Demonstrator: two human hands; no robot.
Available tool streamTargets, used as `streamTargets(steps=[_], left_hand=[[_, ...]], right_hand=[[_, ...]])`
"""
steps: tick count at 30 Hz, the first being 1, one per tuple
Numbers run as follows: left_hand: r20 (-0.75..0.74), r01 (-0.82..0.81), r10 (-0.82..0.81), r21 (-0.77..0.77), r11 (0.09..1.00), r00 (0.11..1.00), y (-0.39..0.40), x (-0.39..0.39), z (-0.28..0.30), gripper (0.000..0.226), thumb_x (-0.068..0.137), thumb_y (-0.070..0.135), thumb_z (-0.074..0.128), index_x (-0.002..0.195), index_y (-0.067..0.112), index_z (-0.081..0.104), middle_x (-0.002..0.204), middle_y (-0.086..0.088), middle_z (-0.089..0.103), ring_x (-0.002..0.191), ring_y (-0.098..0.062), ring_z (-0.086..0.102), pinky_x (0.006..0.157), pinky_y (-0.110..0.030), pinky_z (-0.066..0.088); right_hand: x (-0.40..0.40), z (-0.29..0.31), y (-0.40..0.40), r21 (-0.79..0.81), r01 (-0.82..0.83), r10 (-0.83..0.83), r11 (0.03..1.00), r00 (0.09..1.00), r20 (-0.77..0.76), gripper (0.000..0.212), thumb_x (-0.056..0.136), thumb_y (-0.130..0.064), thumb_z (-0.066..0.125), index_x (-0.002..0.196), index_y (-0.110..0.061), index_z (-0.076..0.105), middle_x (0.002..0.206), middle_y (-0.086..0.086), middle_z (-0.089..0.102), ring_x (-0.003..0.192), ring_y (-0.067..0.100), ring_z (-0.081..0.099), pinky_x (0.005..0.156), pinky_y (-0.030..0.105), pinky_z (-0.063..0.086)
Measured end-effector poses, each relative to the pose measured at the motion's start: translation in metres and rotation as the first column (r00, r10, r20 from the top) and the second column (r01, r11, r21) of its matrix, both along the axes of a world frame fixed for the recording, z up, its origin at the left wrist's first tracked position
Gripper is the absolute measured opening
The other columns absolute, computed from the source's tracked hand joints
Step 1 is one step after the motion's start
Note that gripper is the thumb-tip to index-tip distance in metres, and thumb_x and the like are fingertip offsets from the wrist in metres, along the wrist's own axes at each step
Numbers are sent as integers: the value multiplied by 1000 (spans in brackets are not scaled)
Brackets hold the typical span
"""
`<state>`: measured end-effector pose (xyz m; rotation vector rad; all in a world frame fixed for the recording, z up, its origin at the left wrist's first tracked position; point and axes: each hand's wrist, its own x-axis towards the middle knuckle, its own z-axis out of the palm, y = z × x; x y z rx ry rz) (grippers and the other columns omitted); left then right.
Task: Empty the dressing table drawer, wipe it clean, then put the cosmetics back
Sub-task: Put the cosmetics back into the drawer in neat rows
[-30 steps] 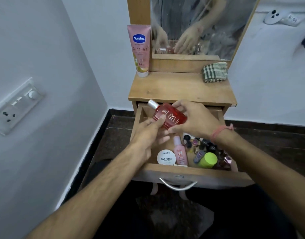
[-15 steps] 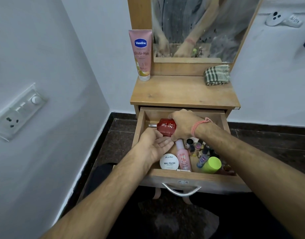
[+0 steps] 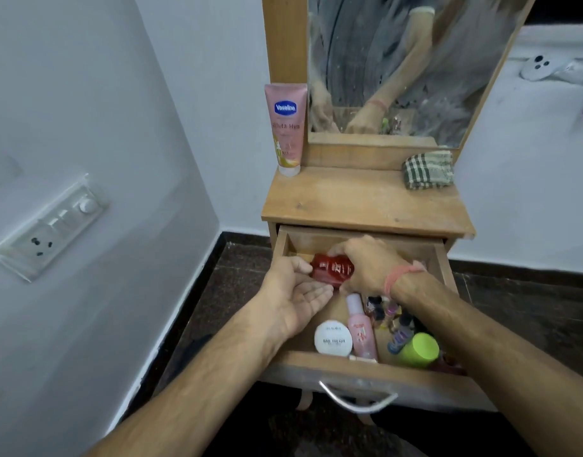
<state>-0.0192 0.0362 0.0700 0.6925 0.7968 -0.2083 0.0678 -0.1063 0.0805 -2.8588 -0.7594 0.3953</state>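
Note:
The wooden drawer (image 3: 349, 367) of the dressing table stands pulled out. My right hand (image 3: 366, 265) grips a red perfume bottle (image 3: 333, 270) that lies on its side low in the drawer's back left part. My left hand (image 3: 296, 291) is palm up beside it, thumb touching the bottle's left end, fingers straight under it. In the drawer's front lie a white round nail polish tub (image 3: 333, 338), a pink bottle (image 3: 361, 331), a green cap (image 3: 418, 349) and several small nail polish bottles (image 3: 387, 311).
On the table top (image 3: 359, 199) a pink Vaseline tube (image 3: 286, 127) stands at the back left and a folded checked cloth (image 3: 428, 171) lies at the back right. A mirror (image 3: 412, 61) rises behind. A switch panel (image 3: 52, 225) is on the left wall.
My right hand has lowered the red bottle from above the drawer down into its back left part and turned it onto its side. My left hand turned palm up beside it.

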Motion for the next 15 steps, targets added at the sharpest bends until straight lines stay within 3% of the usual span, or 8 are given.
streamTargets(steps=[2,5,7,10,13,15], left_hand=[[85,14,-20,72,997,996,9,2,9,38,97,6,55,129,-13,64,131,-36,70,126,-43,72,108,-45,61],[183,-63,27,193,979,983,19,16,25,30,103,7,56,126,-3,72,128,-27,77,123,-38,76,96,-40,66],[290,-126,26,330,936,957,25,29,36,20,107,8,59,120,7,74,125,-17,80,120,-30,78,91,-36,68],[443,-280,33,506,816,896,38,58,54,18,109,8,64,117,19,76,119,-11,82,115,-27,80,94,-39,68],[501,-351,-34,651,673,865,58,91,66,23,97,17,74,117,28,73,120,3,78,111,-14,76,98,-37,64],[466,-342,-87,753,562,881,70,113,71,46,91,21,71,136,29,67,140,6,69,129,-11,67,108,-33,56]], right_hand=[[4,4,-1,88,12,-17,996,999,49,59,74,-38,92,129,-37,71,120,-10,75,112,18,71,99,40,58],[14,8,3,402,18,-57,916,995,83,41,81,-28,87,119,-36,73,102,-15,75,83,6,73,90,37,61],[19,16,14,566,10,-79,824,992,99,55,85,-22,85,133,-40,64,107,-17,71,74,3,72,88,37,62],[25,29,33,691,-21,-69,722,992,102,82,88,-10,81,151,-50,46,129,-17,64,77,7,74,90,35,62],[43,35,58,783,84,-65,617,996,-56,97,90,1,75,161,-50,32,144,-18,53,84,10,77,85,32,64],[63,35,83,845,240,-59,478,969,-242,102,85,-1,75,160,-53,32,147,-16,53,91,16,78,81,38,65]])
